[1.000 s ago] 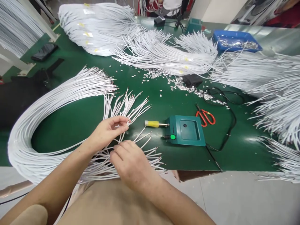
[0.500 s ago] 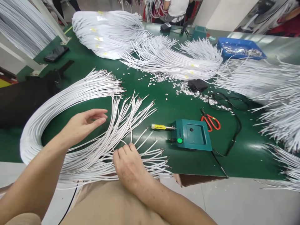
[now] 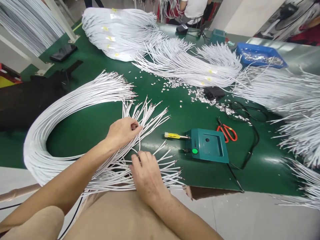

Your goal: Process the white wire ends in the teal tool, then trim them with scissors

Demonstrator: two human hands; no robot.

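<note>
A long bundle of white wires point(image 3: 62, 96) bends in a U across the green table, its cut ends fanning out in front of me. My left hand point(image 3: 123, 131) reaches over the upper strands, with thumb and forefinger pinched at a white wire point(image 3: 139, 145). Just below and to the right, my right hand point(image 3: 147, 173) lies over the lower strands, fingers curled around wire. Its fingertips are partly hidden. To the right of both hands stands a small teal device point(image 3: 210, 145) with a green button and a yellow-handled tool point(image 3: 175, 135) at its left side.
Red-handled pliers point(image 3: 227, 131) lie behind the device. Small silvery pieces point(image 3: 200, 95) are scattered near a black box point(image 3: 214, 93). More white wire bundles point(image 3: 120, 33) lie at the back and right, beside a blue tray point(image 3: 261, 55). A person point(image 3: 196, 11) is beyond the table.
My left hand has moved right from the open space inside the bend onto the wires, and its fingers have closed. My right hand has shifted slightly right. The view has shifted a little.
</note>
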